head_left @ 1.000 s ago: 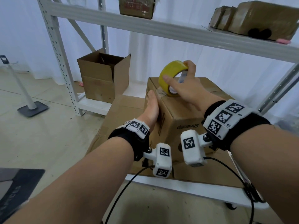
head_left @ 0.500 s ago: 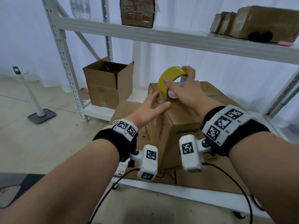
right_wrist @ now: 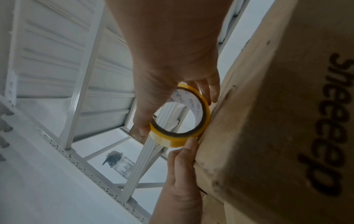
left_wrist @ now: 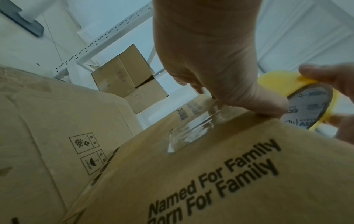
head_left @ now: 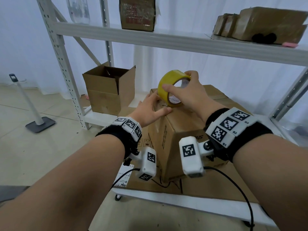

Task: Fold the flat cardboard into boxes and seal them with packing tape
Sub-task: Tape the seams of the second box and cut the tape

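Note:
A closed brown cardboard box (head_left: 181, 129) stands on flat cardboard on the low shelf. My right hand (head_left: 185, 95) grips a yellow roll of packing tape (head_left: 168, 84) on edge at the box's top left edge; the tape roll (right_wrist: 184, 115) rests against the box (right_wrist: 277, 121). My left hand (head_left: 150, 109) lies flat on the top left corner, thumb along the edge. Under that left hand (left_wrist: 216, 60) a strip of clear tape (left_wrist: 191, 128) runs down the printed side of the box (left_wrist: 210, 174), next to the roll (left_wrist: 306, 109).
An open cardboard box (head_left: 108, 90) sits on the lower shelf at the left. The white metal rack (head_left: 166, 40) has an upper shelf with wrapped parcels (head_left: 260, 25) overhead. A stand with a flat base (head_left: 40, 124) is on the floor at left. Flat cardboard (head_left: 208, 185) lies under the box.
My left hand has moved from the box's left side up onto its top corner, beside the roll. The right hand keeps the tape roll at the top edge. My head came closer.

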Tool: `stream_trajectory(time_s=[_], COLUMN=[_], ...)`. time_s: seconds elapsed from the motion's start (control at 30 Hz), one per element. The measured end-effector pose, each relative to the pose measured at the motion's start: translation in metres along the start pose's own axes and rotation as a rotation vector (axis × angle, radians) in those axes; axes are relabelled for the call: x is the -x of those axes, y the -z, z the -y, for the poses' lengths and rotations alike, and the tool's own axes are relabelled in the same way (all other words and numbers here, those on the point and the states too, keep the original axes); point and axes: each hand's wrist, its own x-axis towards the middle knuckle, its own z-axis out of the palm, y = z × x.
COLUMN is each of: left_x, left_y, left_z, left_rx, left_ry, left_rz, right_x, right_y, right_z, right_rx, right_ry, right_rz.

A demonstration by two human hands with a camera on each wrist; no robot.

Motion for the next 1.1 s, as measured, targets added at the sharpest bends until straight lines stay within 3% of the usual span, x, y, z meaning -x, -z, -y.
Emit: stream_trajectory(time_s=[0.17,0.33,1.1], left_x=[-0.004,-0.003,-0.018], left_y=[-0.007,-0.006,-0.003], left_z=[0.003,0.005,-0.011], left_rx=[0.127,0.068,-0.172], left_ry=[-0.043,0.007,0.08], left_rz=[-0.029,-0.002,-0.004], right_x=[0.001,-0.008,-0.001], right_y=[-0.005,0.019,0.019], right_z=[-0.003,-0.019,-0.044], right_rx=[-0.015,0.136,0.255], right_ry=[0.049,0.026,0.074], right_rz=[-0.052,-0.211,-0.263])
